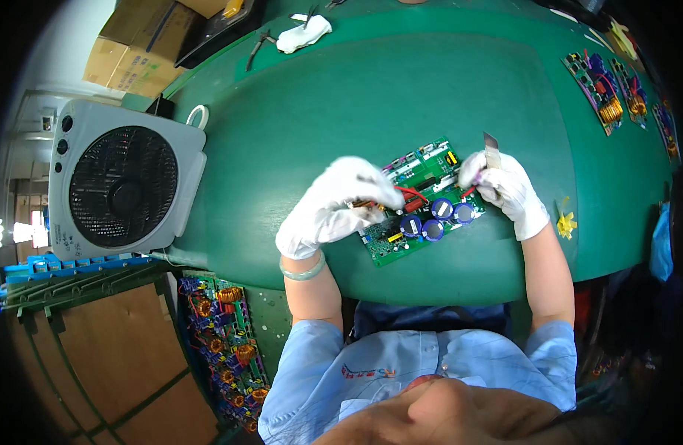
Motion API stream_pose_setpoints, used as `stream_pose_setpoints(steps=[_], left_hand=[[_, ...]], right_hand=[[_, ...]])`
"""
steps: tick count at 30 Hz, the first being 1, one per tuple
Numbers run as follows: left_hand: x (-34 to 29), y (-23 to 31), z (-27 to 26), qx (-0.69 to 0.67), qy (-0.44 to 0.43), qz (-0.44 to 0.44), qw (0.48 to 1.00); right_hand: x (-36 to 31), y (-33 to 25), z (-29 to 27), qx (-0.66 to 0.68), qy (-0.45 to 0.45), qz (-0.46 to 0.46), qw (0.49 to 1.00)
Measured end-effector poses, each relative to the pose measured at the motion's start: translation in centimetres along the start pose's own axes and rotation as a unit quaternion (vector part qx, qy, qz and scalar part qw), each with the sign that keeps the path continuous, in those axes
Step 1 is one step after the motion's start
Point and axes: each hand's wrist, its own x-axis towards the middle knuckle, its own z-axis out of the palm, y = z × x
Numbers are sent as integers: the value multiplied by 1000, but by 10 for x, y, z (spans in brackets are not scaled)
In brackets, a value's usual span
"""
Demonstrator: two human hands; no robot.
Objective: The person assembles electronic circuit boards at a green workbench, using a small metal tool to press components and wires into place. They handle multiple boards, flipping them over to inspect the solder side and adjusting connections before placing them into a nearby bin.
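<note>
As a flat, grey-tipped tool (491, 142) juts from the grasp of a white-gloved right hand (509, 190), the left hand (343, 196) curls over a green circuit board (439, 191), its grip impossible to tell; the board, studded with purple cylinders (433, 230), lies on a smooth green tabletop (282, 141).

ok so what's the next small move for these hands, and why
Probably to steady the green circuit board with the left hand: its gloved fingers are over the board's left part, though firm contact can't be told, while the right hand, gripping a flat metal tool, is at the right edge by a red wire.
</note>
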Motion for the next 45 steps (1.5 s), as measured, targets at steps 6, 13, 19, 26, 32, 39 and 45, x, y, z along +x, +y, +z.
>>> stream_pose_setpoints(steps=[6, 13, 19, 26, 32, 39, 45], left_hand=[[-12, 12, 12, 283, 53, -221, 932], [-8, 2, 24, 358, 83, -197, 909], [7, -10, 30, 308, 82, -118, 940], [13, -20, 45, 272, 57, -103, 955], [11, -25, 46, 264, 55, -119, 956], [16, -21, 50, 279, 79, -133, 948], [12, -16, 54, 190, 24, -156, 969]], right_hand=[[4, -17, 3, -6, 159, -38, 987], [6, -14, 7, -28, 163, 1, 986], [12, -33, 11, -169, 185, -43, 967], [41, -25, 14, -254, 139, -11, 957], [36, -9, 2, -283, 147, -12, 948], [39, -13, -2, -265, 103, 39, 958], [27, -54, 20, -309, 47, 273, 910]])
